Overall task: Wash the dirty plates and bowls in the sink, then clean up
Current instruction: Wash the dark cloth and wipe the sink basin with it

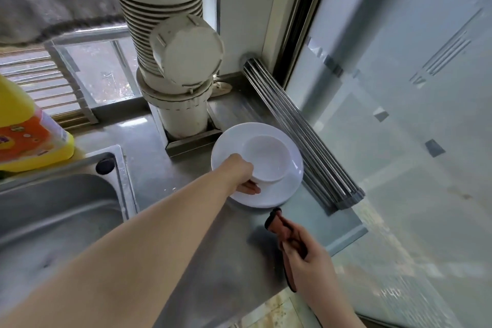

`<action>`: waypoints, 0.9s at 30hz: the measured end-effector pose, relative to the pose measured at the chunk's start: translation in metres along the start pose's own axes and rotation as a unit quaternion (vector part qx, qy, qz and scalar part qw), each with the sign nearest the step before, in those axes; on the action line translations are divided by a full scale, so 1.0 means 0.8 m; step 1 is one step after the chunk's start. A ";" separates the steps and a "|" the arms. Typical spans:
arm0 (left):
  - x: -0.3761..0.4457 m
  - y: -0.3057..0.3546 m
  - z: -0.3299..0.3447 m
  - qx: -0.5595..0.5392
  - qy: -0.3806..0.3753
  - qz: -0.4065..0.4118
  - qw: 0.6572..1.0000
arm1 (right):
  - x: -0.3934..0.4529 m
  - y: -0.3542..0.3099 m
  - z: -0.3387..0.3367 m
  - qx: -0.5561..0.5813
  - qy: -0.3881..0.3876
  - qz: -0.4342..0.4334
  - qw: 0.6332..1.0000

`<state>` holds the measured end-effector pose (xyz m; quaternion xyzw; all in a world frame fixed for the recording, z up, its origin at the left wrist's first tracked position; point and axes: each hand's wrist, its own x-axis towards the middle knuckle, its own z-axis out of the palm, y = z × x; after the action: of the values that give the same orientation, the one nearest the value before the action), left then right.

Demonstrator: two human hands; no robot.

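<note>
Bowl (267,157), stacked on the plate (282,194), is gripped at its rim by the left hand (243,176); glazed, wet-slippery, breakable ware is judged likely.

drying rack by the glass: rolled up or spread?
Rolled up. The rack lies as a tight bundle of rods along the counter edge, beside the plate.

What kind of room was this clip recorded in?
Probably a small home kitchen's washing-up corner: a stainless steel sink, a yellow detergent bottle, and a white bowl on a white plate held by the left hand.
</note>
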<state>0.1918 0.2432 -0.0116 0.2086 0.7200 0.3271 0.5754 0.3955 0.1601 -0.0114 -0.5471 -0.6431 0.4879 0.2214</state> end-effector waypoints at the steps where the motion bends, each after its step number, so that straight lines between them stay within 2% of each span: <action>1: 0.003 -0.002 0.000 0.001 0.004 0.000 1.000 | 0.001 0.002 0.001 -0.006 -0.003 0.000 1.000; 8: -0.006 -0.004 -0.016 -0.003 0.023 -0.012 1.000 | 0.015 0.012 0.021 -0.075 -0.033 -0.017 0.997; 10: -0.023 -0.009 -0.032 -0.008 0.083 0.020 0.996 | 0.018 0.020 0.033 -0.096 -0.043 -0.037 0.994; 12: -0.053 -0.035 -0.056 -0.067 0.170 0.069 0.981 | 0.015 0.031 0.057 -0.153 -0.092 -0.054 0.982; 14: -0.094 -0.083 -0.087 -0.127 0.247 0.102 0.955 | 0.007 0.046 0.089 -0.293 -0.143 -0.085 0.942; 17: -0.155 -0.165 -0.141 -0.159 0.344 0.079 0.922 | 0.015 0.056 0.152 -0.383 -0.169 -0.123 0.900; 20: -0.202 -0.240 -0.195 -0.184 0.432 0.038 0.882 | 0.054 0.015 0.210 -0.388 -0.150 -0.151 0.897; 21: -0.214 -0.258 -0.210 -0.189 0.447 0.031 0.874 | 0.072 0.001 0.230 -0.380 -0.155 -0.130 0.903; 24: -0.241 -0.296 -0.243 -0.207 0.465 0.021 0.860 | 0.123 -0.051 0.293 -0.380 -0.156 -0.089 0.907; 27: -0.255 -0.312 -0.274 -0.228 0.457 0.027 0.859 | 0.129 -0.073 0.340 -0.365 -0.209 -0.132 0.897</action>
<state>0.0507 -0.1196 -0.0206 -0.0823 0.8014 0.5562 0.2039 0.1130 0.1546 -0.1021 -0.3851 -0.8740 0.2877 -0.0709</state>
